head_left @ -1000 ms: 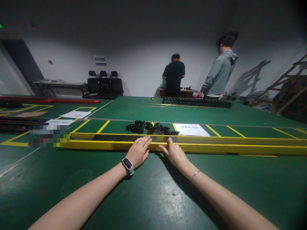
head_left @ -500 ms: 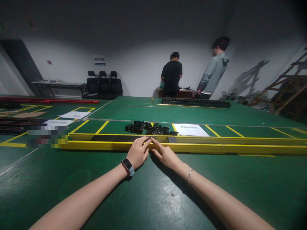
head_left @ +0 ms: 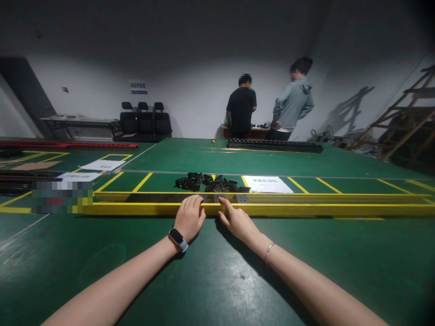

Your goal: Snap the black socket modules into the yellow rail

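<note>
A long yellow channel rail (head_left: pixel 288 210) lies across the green table in front of me. Dark socket modules sit inside it: one (head_left: pixel 242 198) shows its holes, another (head_left: pixel 219 198) lies under my right index fingertip. My right hand (head_left: pixel 236 221) has that finger stretched out and its other fingers bent, with the thumb near the rail's front wall. My left hand (head_left: pixel 189 217), wearing a watch, lays its fingers over the rail's front wall by a third dark module (head_left: pixel 204 198); its fingertips are partly hidden. Behind the rail is a pile of black plastic parts (head_left: pixel 222 184).
A white printed sheet (head_left: pixel 267 184) lies behind the rail, among yellow tape markings. Farther back are a long black slotted strip (head_left: pixel 272 145) and a yellow-handled tool (head_left: pixel 213 142). Two people (head_left: pixel 242 108) stand by the far wall. Dark bars (head_left: pixel 29 180) lie at the left.
My hands have moved apart: the left shifted left and the right slightly right, showing a socket module between them. The view swung slightly. The person in grey has changed arm position.
</note>
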Motion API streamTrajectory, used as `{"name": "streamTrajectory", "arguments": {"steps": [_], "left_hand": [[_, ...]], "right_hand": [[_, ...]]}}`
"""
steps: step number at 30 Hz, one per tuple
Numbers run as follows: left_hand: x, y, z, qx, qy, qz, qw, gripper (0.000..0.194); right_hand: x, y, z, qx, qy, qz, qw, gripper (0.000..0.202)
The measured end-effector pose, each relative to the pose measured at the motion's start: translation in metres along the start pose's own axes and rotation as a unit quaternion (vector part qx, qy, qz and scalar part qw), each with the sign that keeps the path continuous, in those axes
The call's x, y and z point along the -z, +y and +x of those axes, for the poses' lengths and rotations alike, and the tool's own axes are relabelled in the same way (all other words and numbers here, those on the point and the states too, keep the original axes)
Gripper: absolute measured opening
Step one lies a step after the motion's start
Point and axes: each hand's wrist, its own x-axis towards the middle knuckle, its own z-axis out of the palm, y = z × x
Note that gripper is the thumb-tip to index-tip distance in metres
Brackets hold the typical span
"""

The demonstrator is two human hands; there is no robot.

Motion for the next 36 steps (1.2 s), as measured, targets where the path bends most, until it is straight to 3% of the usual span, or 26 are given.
{"name": "streamTrajectory", "arguments": {"steps": [5, 10, 17, 26, 36], "left_hand": [[-0.002, -0.001, 0.0, 0.006, 0.003, 0.002, 1.0, 0.027], [-0.001, -0.001, 0.0, 0.005, 0.0, -0.003, 1.0, 0.027], [-0.002, -0.002, 0.0, 0.027, 0.001, 0.008, 1.0, 0.028], [0.0, -0.003, -0.001, 0.012, 0.003, 0.008, 1.0, 0.026], [0.001, -0.006, 0.001, -0.021, -0.003, -0.041, 0.999, 0.029]], "right_hand": [[-0.005, -0.002, 0.008, 0.062, -0.031, 0.11, 0.992, 0.056], [-0.01, 0.002, 0.013, 0.06, -0.031, 0.143, 0.987, 0.047], [-0.009, 0.006, 0.012, 0.036, 0.008, 0.085, 0.996, 0.033], [0.005, 0.005, 0.004, -0.003, 0.001, 0.014, 1.0, 0.034], [0.004, -0.001, -0.002, -0.021, -0.007, -0.023, 0.999, 0.043]]}}
